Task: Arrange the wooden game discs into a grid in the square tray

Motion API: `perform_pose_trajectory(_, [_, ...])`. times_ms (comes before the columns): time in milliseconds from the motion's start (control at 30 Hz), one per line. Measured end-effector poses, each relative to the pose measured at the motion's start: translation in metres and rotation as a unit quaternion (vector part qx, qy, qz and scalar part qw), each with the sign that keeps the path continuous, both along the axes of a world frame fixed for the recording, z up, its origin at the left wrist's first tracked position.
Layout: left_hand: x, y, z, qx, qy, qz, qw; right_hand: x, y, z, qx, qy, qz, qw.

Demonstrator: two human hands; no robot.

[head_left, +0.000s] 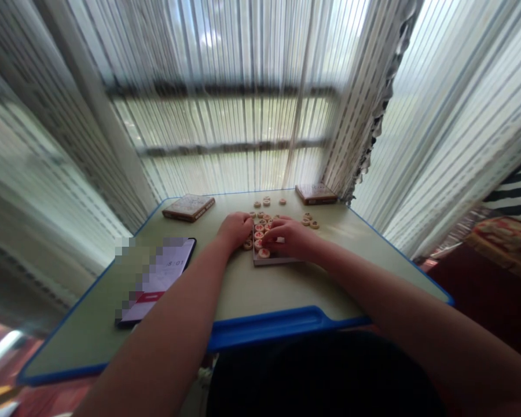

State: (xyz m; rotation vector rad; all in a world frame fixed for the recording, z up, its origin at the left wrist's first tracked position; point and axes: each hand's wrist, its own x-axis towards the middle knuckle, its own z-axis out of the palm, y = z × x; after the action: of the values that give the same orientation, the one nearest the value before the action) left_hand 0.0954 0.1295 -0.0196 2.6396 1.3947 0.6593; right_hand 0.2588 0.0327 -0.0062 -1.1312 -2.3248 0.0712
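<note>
Round wooden game pieces [265, 219] with red marks lie scattered on a pale green table [260, 284]. Some of them sit in a shallow grey tray [272, 259] at the table's middle. My left hand [235, 229] rests curled on the pieces at the tray's left edge. My right hand [289, 238] lies over the tray, its fingers bent and pinched on a piece near the tray's left side. What the left fingers hold is hidden.
A phone [158, 278] with a lit screen lies at the left. Two flat wooden boxes stand at the back, one at the left [189, 207] and one at the right [316, 193]. A blue rim [269, 327] edges the table. Sheer curtains hang behind.
</note>
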Motion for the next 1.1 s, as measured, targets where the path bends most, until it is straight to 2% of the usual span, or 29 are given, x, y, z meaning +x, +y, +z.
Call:
perform_pose_trajectory(200, [-0.001, -0.002, 0.002, -0.001, 0.001, -0.002, 1.0, 0.001, 0.0, -0.001, 0.018, 0.011, -0.018, 1.0])
perform_pose_trajectory(333, [-0.001, -0.002, 0.001, -0.003, 0.003, 0.002, 1.0, 0.005, 0.002, -0.001, 0.055, 0.03, -0.063, 0.996])
perform_pose_trajectory(500, [0.0, 0.0, -0.001, 0.002, 0.003, -0.002, 1.0, 0.018, 0.008, -0.001, 0.093, 0.063, -0.095, 0.989])
perform_pose_trajectory(700, [0.0, 0.0, -0.001, -0.007, -0.012, -0.01, 1.0, 0.033, 0.016, -0.005, 0.101, 0.105, -0.15, 0.978])
perform_pose_trajectory(933, [0.0, -0.001, 0.0, 0.004, -0.103, -0.021, 0.994, 0.045, 0.024, -0.008, 0.126, 0.135, -0.207, 0.961])
perform_pose_trajectory(1000, [0.0, -0.002, 0.002, 0.027, -0.134, -0.011, 0.991, 0.049, 0.025, -0.01, 0.13, 0.15, -0.228, 0.953])
perform_pose_trajectory(1100, [-0.002, -0.002, 0.004, 0.055, -0.169, 0.027, 0.984, 0.05, 0.022, -0.013, 0.096, 0.159, -0.24, 0.953])
